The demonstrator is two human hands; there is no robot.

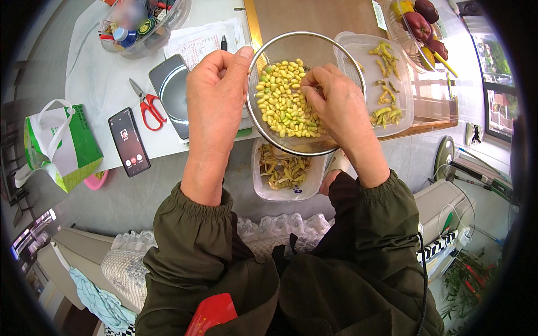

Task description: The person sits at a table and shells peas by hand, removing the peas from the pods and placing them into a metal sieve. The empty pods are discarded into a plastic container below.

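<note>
My left hand (218,92) grips the left rim of a round wire-mesh strainer (321,44), with the thumb along the metal edge. Shelled yellow-green soybeans (286,101) lie in the strainer. Over its right part, my right hand (332,98) has its fingertips bent down at the beans; whether a bean is between them is hidden. Right of the strainer, a clear plastic tray (405,90) bears unshelled soybean pods (386,115). Below the table's edge stands a white plastic container (257,185), and empty-looking pods (286,168) are heaped in it.
On the left are red-handled scissors (149,110), a smartphone (129,142), a dark tablet-like device (168,94), papers (201,42) with a pen (223,43), and a green-and-white bag (63,143). A tub of small items (164,35) and a fruit basket (403,46) stand farther back.
</note>
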